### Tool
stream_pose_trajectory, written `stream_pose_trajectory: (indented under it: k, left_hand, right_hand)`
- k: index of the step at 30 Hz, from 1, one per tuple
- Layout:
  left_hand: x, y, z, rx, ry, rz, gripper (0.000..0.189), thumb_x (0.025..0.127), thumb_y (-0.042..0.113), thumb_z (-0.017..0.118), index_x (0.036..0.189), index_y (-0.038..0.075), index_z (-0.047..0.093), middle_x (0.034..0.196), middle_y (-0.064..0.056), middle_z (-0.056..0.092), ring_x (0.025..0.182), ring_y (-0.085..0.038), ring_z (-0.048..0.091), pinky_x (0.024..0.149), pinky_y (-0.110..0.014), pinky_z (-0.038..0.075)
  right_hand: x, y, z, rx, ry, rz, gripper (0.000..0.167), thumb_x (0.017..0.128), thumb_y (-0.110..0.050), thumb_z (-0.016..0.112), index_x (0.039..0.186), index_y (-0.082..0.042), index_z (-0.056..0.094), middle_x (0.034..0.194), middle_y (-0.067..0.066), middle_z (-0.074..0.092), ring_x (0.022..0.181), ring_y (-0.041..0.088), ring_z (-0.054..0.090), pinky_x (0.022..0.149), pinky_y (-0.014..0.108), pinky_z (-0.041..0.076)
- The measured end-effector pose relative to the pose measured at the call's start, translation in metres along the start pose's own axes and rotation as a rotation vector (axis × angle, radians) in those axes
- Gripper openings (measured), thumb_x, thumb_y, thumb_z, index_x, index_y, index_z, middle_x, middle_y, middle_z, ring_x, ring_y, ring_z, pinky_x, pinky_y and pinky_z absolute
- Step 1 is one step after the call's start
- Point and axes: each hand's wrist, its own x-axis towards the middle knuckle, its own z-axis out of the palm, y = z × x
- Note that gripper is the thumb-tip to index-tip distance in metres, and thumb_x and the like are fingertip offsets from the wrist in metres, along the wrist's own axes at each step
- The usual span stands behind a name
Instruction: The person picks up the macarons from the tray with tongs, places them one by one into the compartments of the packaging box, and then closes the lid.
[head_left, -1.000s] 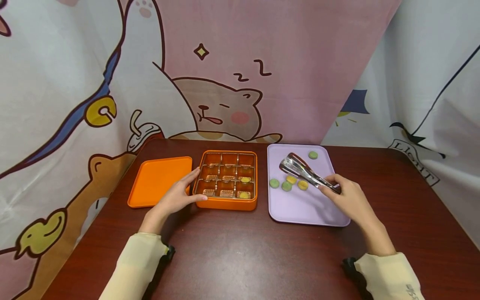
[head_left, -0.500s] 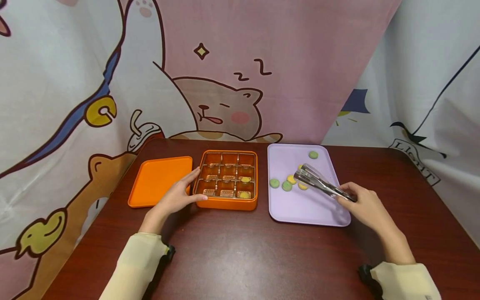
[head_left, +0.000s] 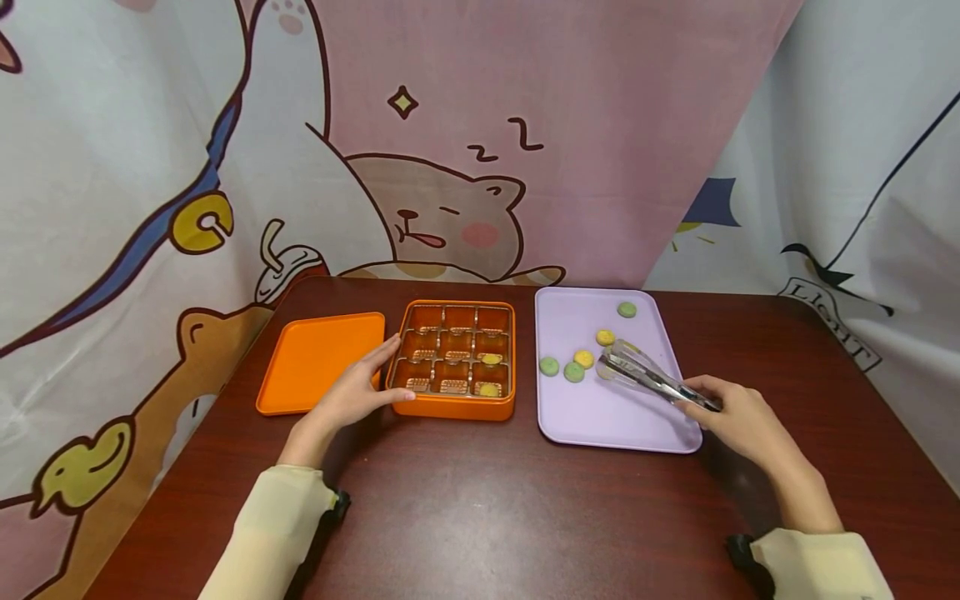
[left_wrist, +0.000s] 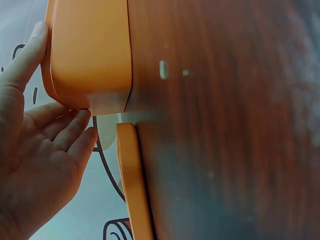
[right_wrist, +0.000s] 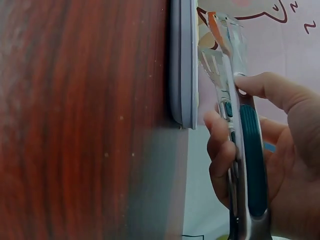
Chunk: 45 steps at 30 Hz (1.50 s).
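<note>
My left hand (head_left: 352,390) rests against the left front corner of an orange box (head_left: 453,408), its thumb along the front and its fingers at the left side. In the left wrist view these fingers are fairly straight. A clear divided insert (head_left: 456,343) fills the box, and two yellow discs (head_left: 489,389) sit in its right column. My right hand (head_left: 738,417) grips metal tongs (head_left: 652,379) over a lilac tray (head_left: 615,425). The tongs' tips cover a pale disc; whether they pinch it I cannot tell. Yellow discs (head_left: 583,359) and green discs (head_left: 573,372) lie nearby on the tray.
An orange lid (head_left: 318,362) lies flat left of the box. One green disc (head_left: 627,310) is near the tray's far edge. A printed curtain (head_left: 600,150) hangs behind the dark wooden table (head_left: 480,517).
My right hand has moved right and towards me with the tongs, whose tips shifted from above the tray's middle onto a disc farther right. My left hand and the box stay put.
</note>
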Motion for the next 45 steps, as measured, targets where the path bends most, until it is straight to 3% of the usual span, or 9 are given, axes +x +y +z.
stream_pose_trajectory:
  k: [14,23,32,45]
  left_hand:
    - [-0.0007,0.0003,-0.0011,-0.002,-0.006,-0.01,0.098,0.085,0.043,0.077,0.16,0.012,0.022,0.168,-0.009,0.019,0.153,-0.039,0.02,0.12,-0.062,0.023]
    - [-0.0004,0.002,-0.0008,-0.01,-0.009,-0.008,0.095,0.087,0.038,0.077,0.16,0.011,0.023,0.168,-0.01,0.019,0.153,-0.039,0.02,0.12,-0.062,0.023]
    - [-0.0013,0.0019,-0.001,-0.021,-0.014,-0.011,0.096,0.087,0.039,0.076,0.16,0.011,0.022,0.168,-0.01,0.017,0.153,-0.039,0.019,0.12,-0.063,0.022]
    - [-0.0011,0.0023,-0.0014,-0.012,-0.012,-0.009,0.097,0.086,0.04,0.077,0.16,0.011,0.022,0.168,-0.009,0.018,0.153,-0.039,0.019,0.12,-0.063,0.022]
  right_hand:
    - [0.0023,0.0005,-0.0007,-0.05,-0.083,0.009,0.045,0.085,-0.02,0.077,0.121,0.004,0.068,0.094,0.022,0.071,0.073,0.021,0.053,0.061,0.032,0.038]
    - [0.0026,0.0014,0.0012,-0.041,-0.102,0.051,0.043,0.086,-0.017,0.076,0.122,0.004,0.068,0.103,0.03,0.069,0.073,0.022,0.052,0.059,0.031,0.038]
    - [0.0032,0.0007,0.0027,-0.007,-0.119,0.086,0.04,0.089,-0.015,0.073,0.123,0.005,0.067,0.072,0.005,0.062,0.063,0.015,0.051,0.054,0.028,0.036]
    - [0.0031,-0.0009,0.0016,-0.018,-0.106,0.081,0.038,0.089,-0.015,0.072,0.121,0.005,0.068,0.067,0.001,0.058,0.061,0.014,0.049,0.054,0.026,0.035]
